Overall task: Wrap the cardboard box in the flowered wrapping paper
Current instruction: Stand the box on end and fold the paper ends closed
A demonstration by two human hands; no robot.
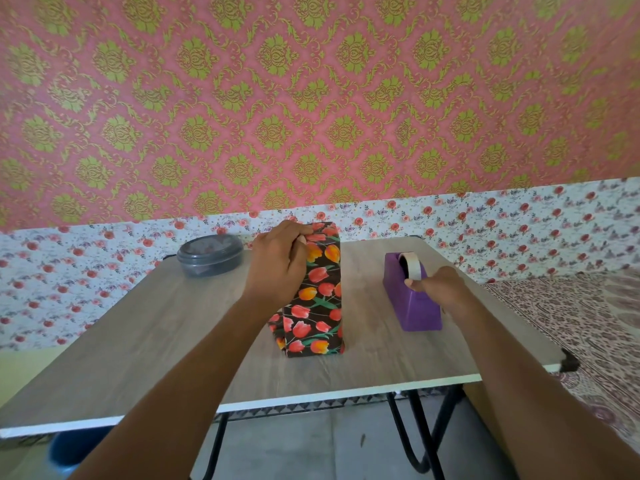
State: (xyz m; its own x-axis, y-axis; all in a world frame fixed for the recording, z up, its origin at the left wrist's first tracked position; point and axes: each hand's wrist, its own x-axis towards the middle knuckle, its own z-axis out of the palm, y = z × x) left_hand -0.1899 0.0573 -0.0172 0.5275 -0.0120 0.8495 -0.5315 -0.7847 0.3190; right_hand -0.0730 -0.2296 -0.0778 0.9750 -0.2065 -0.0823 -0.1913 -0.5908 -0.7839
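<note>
Sitting far left of the left hand, a lidded grey tub (210, 255) plays no part. Left hand (277, 263) curls over the upright box (313, 292), fingers closed, pinching the paper (320, 278) fold at its top end, just above the knuckles. Box stands mid-table (138, 327), between both hands, paper already covering every side that shows. Right hand (441, 289) rests on the purple dispenser (412, 299), thumb and fingers closing on the tape end; whether tape is gripped, cannot tell. Left, likely: taping the top fold; the hidden sides can't be judged.
</note>
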